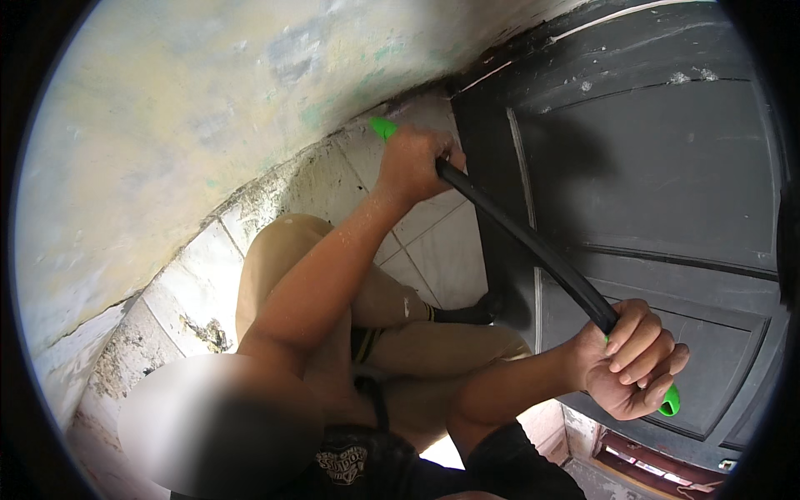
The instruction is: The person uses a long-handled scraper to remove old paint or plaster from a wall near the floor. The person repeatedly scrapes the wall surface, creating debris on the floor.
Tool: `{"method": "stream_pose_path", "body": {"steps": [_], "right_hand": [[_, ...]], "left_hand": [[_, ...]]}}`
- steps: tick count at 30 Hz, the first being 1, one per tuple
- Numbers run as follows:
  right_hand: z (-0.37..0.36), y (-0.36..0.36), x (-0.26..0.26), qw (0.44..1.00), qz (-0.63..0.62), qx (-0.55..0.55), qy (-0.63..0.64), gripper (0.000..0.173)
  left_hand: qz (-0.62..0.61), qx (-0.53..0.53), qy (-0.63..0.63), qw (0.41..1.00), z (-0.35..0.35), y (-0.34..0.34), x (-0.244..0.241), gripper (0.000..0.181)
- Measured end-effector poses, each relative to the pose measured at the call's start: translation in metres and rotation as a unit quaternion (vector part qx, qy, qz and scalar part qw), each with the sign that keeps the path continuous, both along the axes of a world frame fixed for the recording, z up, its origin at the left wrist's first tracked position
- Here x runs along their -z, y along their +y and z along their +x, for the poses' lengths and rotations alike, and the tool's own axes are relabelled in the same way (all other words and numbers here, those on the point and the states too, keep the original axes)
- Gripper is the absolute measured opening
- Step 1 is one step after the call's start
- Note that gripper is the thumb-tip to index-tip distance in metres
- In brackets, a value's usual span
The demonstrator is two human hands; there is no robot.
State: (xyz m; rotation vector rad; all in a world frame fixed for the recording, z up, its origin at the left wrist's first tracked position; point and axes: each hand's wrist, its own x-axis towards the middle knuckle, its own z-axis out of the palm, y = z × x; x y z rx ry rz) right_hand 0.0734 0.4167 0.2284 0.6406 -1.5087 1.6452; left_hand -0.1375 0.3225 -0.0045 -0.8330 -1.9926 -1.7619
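A long black bar with bright green ends (531, 244) runs diagonally from upper centre to lower right, slightly bowed. Around its far end my left hand (425, 156) is closed, back of the hand up; a green tip (382, 128) sticks out beyond it. My right hand (631, 362) grips the near end with fingers curled towards the camera, and a green end with an opening (669, 400) shows below the fingers. The bar's dark middle spans between both hands, above the floor and in front of the panelled door.
A dark grey panelled door (650, 169) stands at right. Stained white tiles (447, 250) cover the floor beside a patchy painted wall (187, 125). My bent legs in tan trousers (437, 350) lie below my arms. A blurred oval covers the lower left.
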Motion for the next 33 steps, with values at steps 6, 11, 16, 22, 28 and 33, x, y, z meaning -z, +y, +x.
{"method": "stream_pose_path", "body": {"steps": [6, 11, 16, 22, 28, 33], "right_hand": [[0.017, -0.022, -0.029, 0.995, -0.079, 0.049, 0.022, 0.037], [0.029, -0.007, -0.032, 0.992, -0.075, 0.085, 0.048, 0.036], [0.026, 0.009, -0.01, 0.992, -0.084, 0.083, 0.042, 0.035], [0.004, 0.009, 0.021, 0.993, -0.079, 0.08, 0.046, 0.032], [0.027, 0.029, 0.018, 0.987, -0.14, 0.057, 0.064, 0.031], [0.044, 0.048, 0.039, 0.983, -0.153, 0.094, 0.028, 0.03]], "left_hand": [[0.025, 0.008, 0.025, 0.999, 0.001, -0.001, -0.009, 0.024], [-0.003, 0.039, 0.038, 0.999, 0.008, 0.007, -0.011, 0.027], [-0.001, 0.044, 0.013, 0.999, 0.0, 0.012, -0.004, 0.031], [-0.002, 0.062, 0.046, 0.997, -0.015, 0.022, 0.02, 0.029], [-0.032, 0.019, 0.053, 0.998, 0.004, 0.031, 0.006, 0.029], [-0.083, 0.024, 0.05, 0.995, 0.004, 0.037, 0.02, 0.034]]}}
